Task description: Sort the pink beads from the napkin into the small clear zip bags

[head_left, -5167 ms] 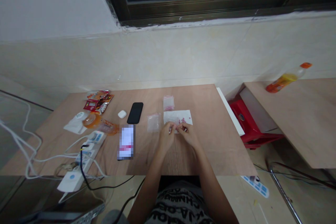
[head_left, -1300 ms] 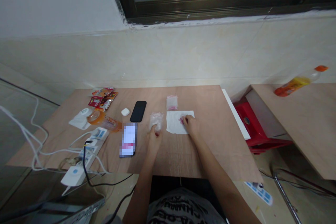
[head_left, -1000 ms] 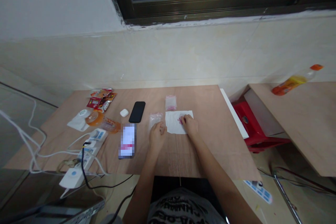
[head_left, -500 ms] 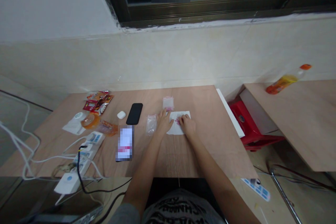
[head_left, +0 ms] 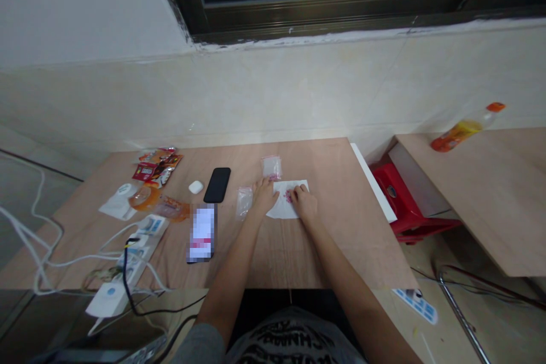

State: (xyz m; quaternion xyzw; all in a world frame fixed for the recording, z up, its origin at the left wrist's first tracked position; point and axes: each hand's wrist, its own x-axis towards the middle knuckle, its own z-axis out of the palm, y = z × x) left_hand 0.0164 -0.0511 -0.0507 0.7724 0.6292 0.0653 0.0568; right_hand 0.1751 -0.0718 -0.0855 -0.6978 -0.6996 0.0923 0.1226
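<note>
A white sheet of paper (head_left: 281, 212) lies on the table, with a small cluster of pinkish-red bits (head_left: 288, 197) near its middle, too small to name. My left hand (head_left: 265, 198) rests over the paper's left edge, fingers stretched forward and thumb apart. Just beyond its fingertips is a small clear plastic bag (head_left: 272, 166) with pink along its edges. Another clear bag (head_left: 244, 202) lies left of that hand. On the right side of the paper, my right hand (head_left: 305, 202) has its fingers curled and pressed together at the bits; whatever they pinch is hidden.
To the left are a black phone (head_left: 217, 185), a lit phone (head_left: 202, 233), a white case (head_left: 195, 187), an orange-tinted bottle (head_left: 158, 203), snack wrappers (head_left: 157, 168) and a power strip (head_left: 128, 273) with cables. A drink bottle (head_left: 467, 129) lies on the right table, near a red stool (head_left: 394, 199).
My left hand has shifted slightly left and lies flatter over the paper's edge. The right hand stays at the pinkish-red bits, nearly unmoved. The whole view has shifted a little.
</note>
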